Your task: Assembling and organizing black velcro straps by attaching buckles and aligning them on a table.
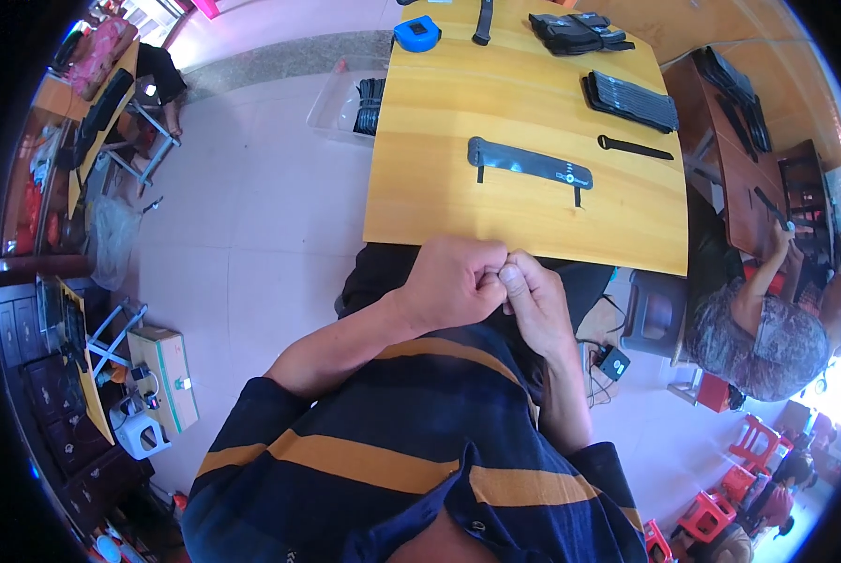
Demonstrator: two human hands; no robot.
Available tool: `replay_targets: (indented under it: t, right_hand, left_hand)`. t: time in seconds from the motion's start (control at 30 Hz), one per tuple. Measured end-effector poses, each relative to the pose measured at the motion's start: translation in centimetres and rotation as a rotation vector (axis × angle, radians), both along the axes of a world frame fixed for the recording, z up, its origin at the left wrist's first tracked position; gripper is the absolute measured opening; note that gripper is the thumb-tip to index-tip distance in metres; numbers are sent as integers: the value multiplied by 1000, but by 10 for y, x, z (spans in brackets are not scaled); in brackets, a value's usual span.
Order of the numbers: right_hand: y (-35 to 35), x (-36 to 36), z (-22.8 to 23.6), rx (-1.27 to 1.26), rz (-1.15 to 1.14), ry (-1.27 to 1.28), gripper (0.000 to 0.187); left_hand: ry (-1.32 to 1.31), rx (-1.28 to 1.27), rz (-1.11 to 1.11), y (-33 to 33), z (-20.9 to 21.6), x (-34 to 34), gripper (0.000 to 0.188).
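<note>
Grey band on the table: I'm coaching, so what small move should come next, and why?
Perhaps reach the right hand to the grey band: it lies untouched on the table, while that hand is curled against the left hand, nearer the body. Whether they hold anything is hidden.

The rectangular yellow wooden table (430, 202) is viewed from head height, steeply downward, at close range, in fisheye.

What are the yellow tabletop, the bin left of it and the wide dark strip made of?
Tabletop: wood or wood-look laminate, satin; grain streaks.
Bin: likely clear plastic, smooth; see-through walls.
Wide dark strip: plastic or coated fabric, unclear which; glossy glare.
</note>
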State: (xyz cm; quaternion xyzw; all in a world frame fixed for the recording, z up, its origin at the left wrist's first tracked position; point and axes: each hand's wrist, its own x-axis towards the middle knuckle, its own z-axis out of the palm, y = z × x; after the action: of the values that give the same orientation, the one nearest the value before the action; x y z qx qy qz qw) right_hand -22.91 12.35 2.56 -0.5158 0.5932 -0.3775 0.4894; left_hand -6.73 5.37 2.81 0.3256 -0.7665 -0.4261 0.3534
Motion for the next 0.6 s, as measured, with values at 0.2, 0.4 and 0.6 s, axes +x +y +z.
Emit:
replay_targets:
  t: [0.2,0.4,0.6]
  right_hand:
    - [0,9,-9,-255,76,320,15]
    - [-6,8,-16,-480,89,320,15]
    - [-10,12,-10,-256,44,162,19]
  left_hand:
    - [9,91,12,3,-11,10,16]
    - [122,260,-50,0,-15,16,20]
    - [152,179,-73,-7,-18,18,22]
